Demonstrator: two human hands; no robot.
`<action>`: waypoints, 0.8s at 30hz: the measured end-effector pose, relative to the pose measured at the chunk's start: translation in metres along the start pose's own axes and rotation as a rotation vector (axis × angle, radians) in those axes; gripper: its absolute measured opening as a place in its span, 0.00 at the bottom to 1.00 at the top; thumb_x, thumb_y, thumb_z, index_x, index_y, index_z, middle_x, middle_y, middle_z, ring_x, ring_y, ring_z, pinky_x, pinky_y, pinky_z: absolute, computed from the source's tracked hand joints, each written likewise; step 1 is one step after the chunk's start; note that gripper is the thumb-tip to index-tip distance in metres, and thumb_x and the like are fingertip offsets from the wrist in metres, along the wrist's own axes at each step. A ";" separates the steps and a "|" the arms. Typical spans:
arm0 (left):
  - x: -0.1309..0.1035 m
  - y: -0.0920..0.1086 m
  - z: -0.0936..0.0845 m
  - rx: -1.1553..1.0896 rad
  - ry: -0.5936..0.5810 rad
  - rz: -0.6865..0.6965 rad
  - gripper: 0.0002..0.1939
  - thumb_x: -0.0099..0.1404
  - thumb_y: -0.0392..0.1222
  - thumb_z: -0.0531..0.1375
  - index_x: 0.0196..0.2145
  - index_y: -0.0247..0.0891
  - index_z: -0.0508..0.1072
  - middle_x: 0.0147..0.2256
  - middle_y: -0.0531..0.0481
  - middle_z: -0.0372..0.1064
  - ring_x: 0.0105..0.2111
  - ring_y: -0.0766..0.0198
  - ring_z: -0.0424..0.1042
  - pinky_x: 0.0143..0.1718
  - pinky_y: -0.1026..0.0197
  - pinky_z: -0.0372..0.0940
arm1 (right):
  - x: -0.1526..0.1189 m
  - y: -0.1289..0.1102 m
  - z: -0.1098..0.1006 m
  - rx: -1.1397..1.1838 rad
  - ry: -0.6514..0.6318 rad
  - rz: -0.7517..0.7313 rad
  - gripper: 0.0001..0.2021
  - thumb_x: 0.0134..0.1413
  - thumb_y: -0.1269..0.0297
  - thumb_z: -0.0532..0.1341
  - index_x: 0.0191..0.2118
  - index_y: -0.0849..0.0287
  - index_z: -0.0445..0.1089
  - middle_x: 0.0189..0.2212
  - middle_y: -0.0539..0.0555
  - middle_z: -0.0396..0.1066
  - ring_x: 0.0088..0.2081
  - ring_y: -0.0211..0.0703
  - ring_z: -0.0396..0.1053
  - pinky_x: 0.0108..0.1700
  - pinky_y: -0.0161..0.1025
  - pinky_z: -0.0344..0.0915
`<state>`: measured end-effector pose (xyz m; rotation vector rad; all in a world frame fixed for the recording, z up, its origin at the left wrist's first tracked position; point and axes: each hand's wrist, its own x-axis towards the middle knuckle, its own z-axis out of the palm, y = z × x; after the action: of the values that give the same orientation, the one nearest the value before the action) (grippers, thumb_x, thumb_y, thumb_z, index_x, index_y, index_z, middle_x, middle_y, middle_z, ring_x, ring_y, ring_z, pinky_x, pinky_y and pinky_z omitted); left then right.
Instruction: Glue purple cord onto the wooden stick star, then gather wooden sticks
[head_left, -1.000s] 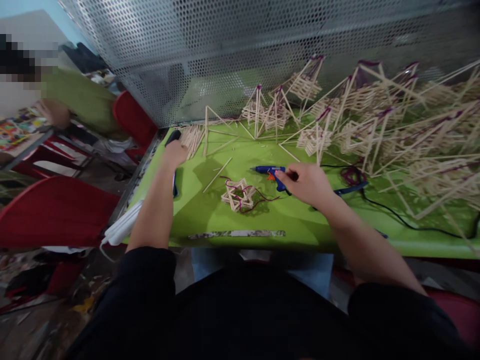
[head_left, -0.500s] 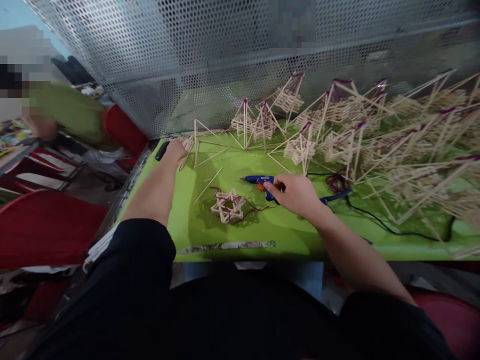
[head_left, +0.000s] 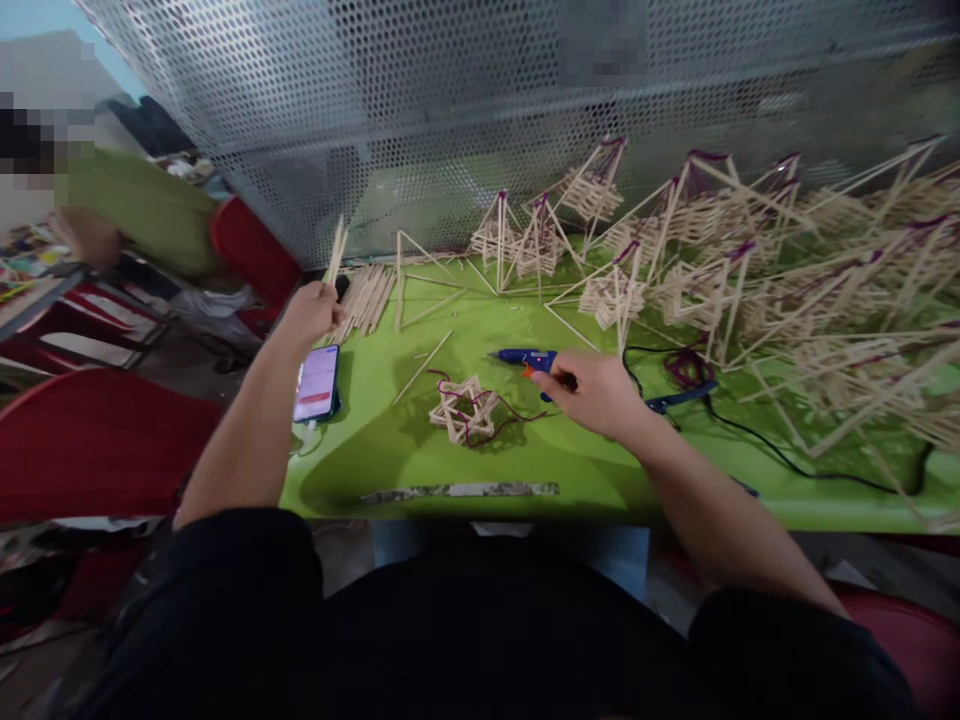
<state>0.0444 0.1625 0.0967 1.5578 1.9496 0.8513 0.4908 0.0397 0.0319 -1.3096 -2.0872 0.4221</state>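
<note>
At the table's left end my left hand is closed around a few thin wooden sticks, which point up and away. Beside it lies a pile of loose sticks. My right hand grips a blue glue gun with an orange trigger, its nozzle pointing left. Just in front of the nozzle sits a small star-shaped stick frame with purple cord trailing from it. A couple of single sticks lie flat to the left of the nozzle.
Many finished-looking stick structures with purple cord crowd the right and back. A phone with a lit screen lies at left. A black cable crosses the right side. Perforated metal stands behind. Another person is at far left.
My left hand has drawn back left and nearer from the stick pile, now lifting sticks. The phone has come into view. My right hand with the glue gun has hardly moved.
</note>
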 end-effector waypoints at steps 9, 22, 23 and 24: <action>-0.236 0.050 0.099 -0.112 -0.629 0.457 0.06 0.81 0.41 0.57 0.42 0.43 0.65 0.30 0.52 0.72 0.26 0.63 0.70 0.29 0.59 0.61 | -0.030 -0.045 0.030 0.666 -0.015 -0.280 0.27 0.77 0.40 0.64 0.69 0.52 0.75 0.58 0.63 0.81 0.57 0.58 0.79 0.56 0.56 0.76; -0.216 0.044 0.138 -0.832 -1.050 0.120 0.25 0.83 0.64 0.61 0.49 0.36 0.74 0.30 0.45 0.83 0.27 0.62 0.82 0.28 0.63 0.67 | -0.017 -0.039 0.029 1.188 0.113 0.186 0.21 0.66 0.43 0.77 0.33 0.56 0.80 0.23 0.47 0.70 0.20 0.32 0.62 0.21 0.35 0.57; -0.216 0.043 0.138 -0.848 -1.012 0.112 0.24 0.82 0.63 0.63 0.48 0.36 0.75 0.31 0.44 0.84 0.29 0.62 0.84 0.28 0.64 0.68 | -0.016 -0.038 0.026 1.180 0.146 0.189 0.22 0.65 0.42 0.77 0.32 0.56 0.80 0.22 0.47 0.69 0.20 0.32 0.62 0.21 0.35 0.57; -0.216 0.043 0.139 -0.853 -0.976 0.112 0.23 0.81 0.62 0.64 0.47 0.35 0.76 0.33 0.43 0.85 0.30 0.61 0.85 0.29 0.64 0.69 | -0.015 -0.037 0.024 1.168 0.178 0.194 0.22 0.65 0.41 0.77 0.32 0.56 0.81 0.21 0.46 0.68 0.19 0.32 0.61 0.20 0.35 0.56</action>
<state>0.2201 -0.0190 0.0339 1.1767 0.6651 0.6288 0.4543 0.0109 0.0295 -0.7535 -1.1535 1.2941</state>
